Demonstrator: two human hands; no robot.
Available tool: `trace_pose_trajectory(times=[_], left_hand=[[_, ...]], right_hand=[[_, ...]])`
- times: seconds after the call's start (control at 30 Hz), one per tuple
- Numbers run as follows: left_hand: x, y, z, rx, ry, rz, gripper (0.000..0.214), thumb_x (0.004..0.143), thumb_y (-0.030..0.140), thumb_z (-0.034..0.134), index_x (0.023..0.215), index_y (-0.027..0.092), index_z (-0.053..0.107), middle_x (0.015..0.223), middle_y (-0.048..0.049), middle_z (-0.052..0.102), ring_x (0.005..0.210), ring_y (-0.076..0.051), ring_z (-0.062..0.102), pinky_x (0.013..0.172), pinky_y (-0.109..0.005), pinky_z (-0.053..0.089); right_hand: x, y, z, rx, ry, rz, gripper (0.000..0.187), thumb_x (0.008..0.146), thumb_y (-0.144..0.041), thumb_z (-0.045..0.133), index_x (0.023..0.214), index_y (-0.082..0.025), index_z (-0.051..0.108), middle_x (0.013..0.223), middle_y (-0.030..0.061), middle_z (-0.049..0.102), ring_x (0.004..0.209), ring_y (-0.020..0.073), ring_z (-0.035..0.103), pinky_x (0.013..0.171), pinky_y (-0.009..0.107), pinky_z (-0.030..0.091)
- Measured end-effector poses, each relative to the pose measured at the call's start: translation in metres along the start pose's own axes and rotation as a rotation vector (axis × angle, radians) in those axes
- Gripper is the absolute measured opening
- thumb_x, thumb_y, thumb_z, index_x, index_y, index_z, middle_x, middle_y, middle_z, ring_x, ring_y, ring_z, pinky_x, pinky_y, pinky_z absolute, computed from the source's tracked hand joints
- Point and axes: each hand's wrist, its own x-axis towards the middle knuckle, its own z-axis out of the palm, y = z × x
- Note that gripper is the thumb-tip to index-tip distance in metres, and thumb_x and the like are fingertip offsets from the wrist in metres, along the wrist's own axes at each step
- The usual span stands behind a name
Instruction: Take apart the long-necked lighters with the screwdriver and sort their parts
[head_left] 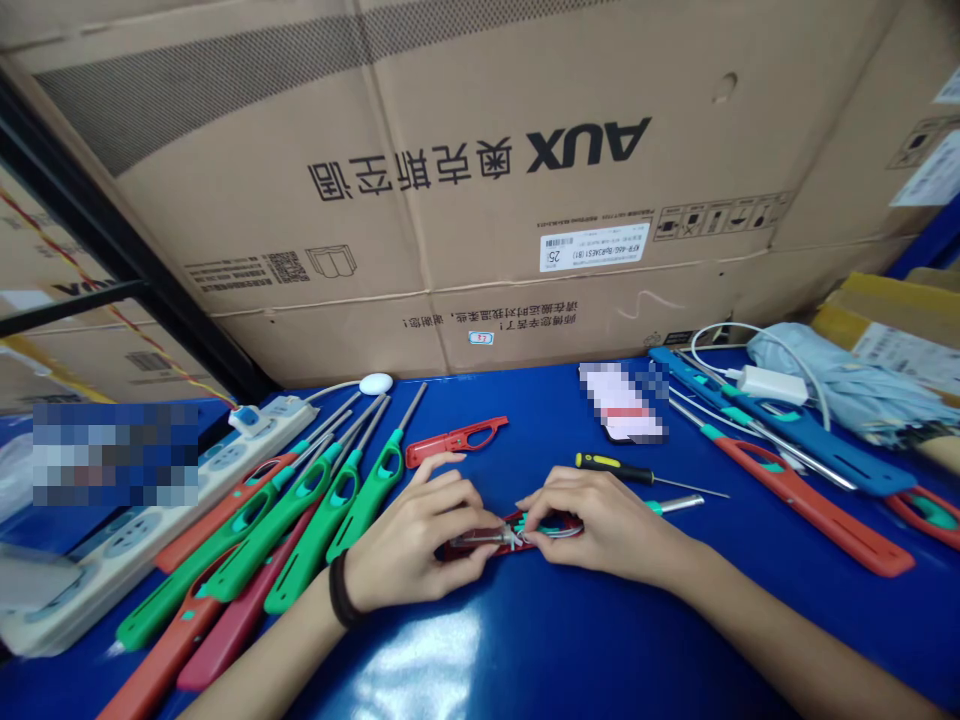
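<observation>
Both my hands work over an opened red lighter body (517, 533) lying on the blue table (540, 640). My left hand (416, 535) pinches its left end, where thin wires and a metal part show. My right hand (600, 520) is curled over the right part with its teal trigger, fingers closed on it. The lighter's metal tube (675, 503) sticks out to the right past my right hand. A loose red shell half (457, 439) lies just beyond my left hand.
Several green and red long lighters (300, 520) are piled at the left beside a white power strip (142, 520). A yellow-black screwdriver (637, 474), a phone (622, 405), more red and blue lighters (802, 500), a white charger (772, 384) and a big cardboard box (480, 170) surround the work spot.
</observation>
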Motion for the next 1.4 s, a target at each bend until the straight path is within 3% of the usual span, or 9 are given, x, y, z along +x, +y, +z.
trace_pose_trajectory(times=[0.83, 1.4], left_hand=[[0.0029, 0.0046, 0.0027, 0.019, 0.021, 0.007, 0.017, 0.083, 0.018, 0.057, 0.097, 0.022, 0.066, 0.078, 0.0008, 0.065, 0.073, -0.014, 0.06, 0.1, -0.042, 0.035], [0.002, 0.0039, 0.0058, 0.033, 0.096, 0.033, 0.014, 0.083, 0.016, 0.058, 0.095, 0.02, 0.065, 0.076, 0.0004, 0.066, 0.069, -0.013, 0.06, 0.097, -0.04, 0.036]], right_hand=[[-0.0014, 0.0032, 0.0019, 0.013, 0.017, -0.014, 0.009, 0.076, -0.019, 0.065, 0.082, -0.023, 0.071, 0.085, 0.0023, 0.072, 0.08, 0.0165, 0.065, 0.074, 0.026, 0.048], [-0.0004, 0.0009, -0.0013, 0.008, -0.061, -0.013, 0.01, 0.082, -0.019, 0.06, 0.09, -0.023, 0.065, 0.094, 0.001, 0.069, 0.089, 0.016, 0.061, 0.079, 0.028, 0.046]])
